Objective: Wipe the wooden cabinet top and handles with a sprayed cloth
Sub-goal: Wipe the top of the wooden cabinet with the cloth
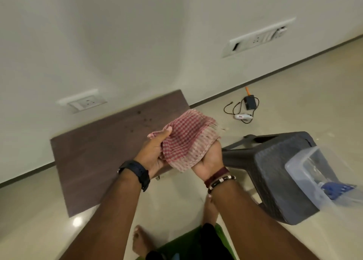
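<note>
A red-and-white checked cloth (186,140) is bunched between both hands, above the right front corner of the wooden cabinet top (94,153). My left hand (154,151), with a dark watch on its wrist, pinches the cloth's left edge with the thumb on top. My right hand (209,161), palm up with bracelets at the wrist, cups the cloth from below. The dark brown cabinet top stands against the white wall and shows small dark specks near its far edge. The cabinet's handles are hidden below the top.
A dark plastic stool (275,171) stands to the right, bearing a clear plastic box (306,167) with a blue item inside. A black adapter with cables (249,102) and a small white device (242,117) lie on the tiled floor. Wall sockets (86,100) sit above the cabinet.
</note>
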